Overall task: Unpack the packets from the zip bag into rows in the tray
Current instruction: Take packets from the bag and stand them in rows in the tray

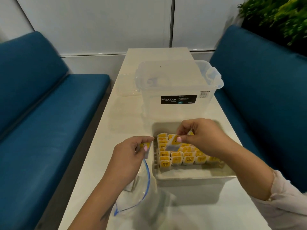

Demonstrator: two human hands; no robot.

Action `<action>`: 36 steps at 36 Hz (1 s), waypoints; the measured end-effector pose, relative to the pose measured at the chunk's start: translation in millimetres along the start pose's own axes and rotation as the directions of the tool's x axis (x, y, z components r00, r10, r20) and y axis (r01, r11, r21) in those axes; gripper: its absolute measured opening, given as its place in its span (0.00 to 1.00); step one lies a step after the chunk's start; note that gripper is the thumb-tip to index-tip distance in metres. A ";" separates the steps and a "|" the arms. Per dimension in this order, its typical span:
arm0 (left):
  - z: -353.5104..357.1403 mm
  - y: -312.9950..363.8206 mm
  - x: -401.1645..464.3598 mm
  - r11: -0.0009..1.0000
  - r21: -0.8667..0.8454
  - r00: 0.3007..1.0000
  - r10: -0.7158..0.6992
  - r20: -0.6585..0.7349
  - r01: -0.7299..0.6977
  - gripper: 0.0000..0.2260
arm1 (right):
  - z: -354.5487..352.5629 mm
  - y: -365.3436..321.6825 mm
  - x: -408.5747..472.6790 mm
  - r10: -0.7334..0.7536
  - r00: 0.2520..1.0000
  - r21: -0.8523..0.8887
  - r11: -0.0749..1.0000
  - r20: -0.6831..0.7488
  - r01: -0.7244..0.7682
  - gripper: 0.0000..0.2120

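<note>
We look down on a long white table (126,113) that runs away from us to a wall of pale grey panels (99,22), split by dark vertical seams. On either side of the table we see a blue upholstered bench: one to its left (41,117), one to its right (259,77), each with a padded backrest. Beyond the table's far right corner, green foliage (279,15) rises behind the right bench's backrest.
</note>
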State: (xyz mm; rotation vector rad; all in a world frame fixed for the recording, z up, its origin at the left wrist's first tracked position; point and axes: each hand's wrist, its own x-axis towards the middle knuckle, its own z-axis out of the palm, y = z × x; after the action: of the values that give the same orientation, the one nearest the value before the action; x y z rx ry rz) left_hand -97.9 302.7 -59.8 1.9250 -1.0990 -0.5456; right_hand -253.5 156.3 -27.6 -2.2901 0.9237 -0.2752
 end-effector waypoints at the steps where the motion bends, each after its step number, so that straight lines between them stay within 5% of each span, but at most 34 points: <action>1: -0.3 -1.1 0.0 1.000 -0.011 1.000 0.000 -0.011 0.000 0.14 | 1.1 4.5 -0.8 0.019 1.000 -0.021 1.000 0.012 -0.018 0.07; 12: 5.5 -12.1 -2.9 0.995 -0.085 0.998 -0.048 -0.047 0.044 0.18 | 32.5 34.6 0.5 0.188 0.974 -0.299 0.943 0.125 -0.143 0.03; 36: 4.6 -12.4 -9.4 0.995 -0.062 0.996 -0.085 -0.022 0.084 0.15 | 70.8 46.8 3.7 0.156 0.976 -0.515 0.855 0.149 -0.058 0.08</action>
State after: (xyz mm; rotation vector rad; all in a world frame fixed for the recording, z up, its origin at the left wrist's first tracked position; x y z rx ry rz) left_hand -100.0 312.0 -72.9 1.9270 -0.9782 -0.5937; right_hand -247.3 162.9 -112.0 -2.6653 1.1225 0.2673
